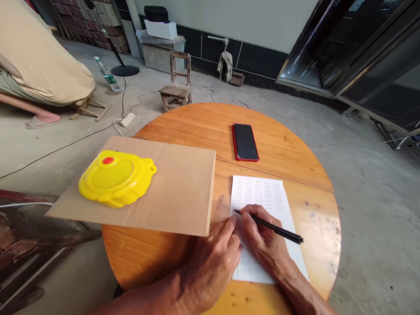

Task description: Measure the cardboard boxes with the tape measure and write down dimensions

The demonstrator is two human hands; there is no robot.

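A slim black pen (278, 230) is pinched in my right hand (267, 240), its tip touching the white sheet of paper (288, 258) near the left edge. Several columns of small handwritten figures cover the upper part of the sheet, and more writing shows faintly lower down. My left hand (215, 258) rests with curled fingers over the sheet's left edge, holding it against the round wooden table (183, 118). Its fingertips are partly hidden. Left of that hand lies a flat piece of cardboard (183, 188), with a yellow toy-like case (116, 177) with a red button on top.
A phone in a red case (246, 142) lies beyond the paper. The cardboard overhangs the table's left edge. On the floor are a small wooden chair (177, 83), a water bottle (107, 74), cables and a power strip (127, 119). Another seated person (42, 57) is at upper left.
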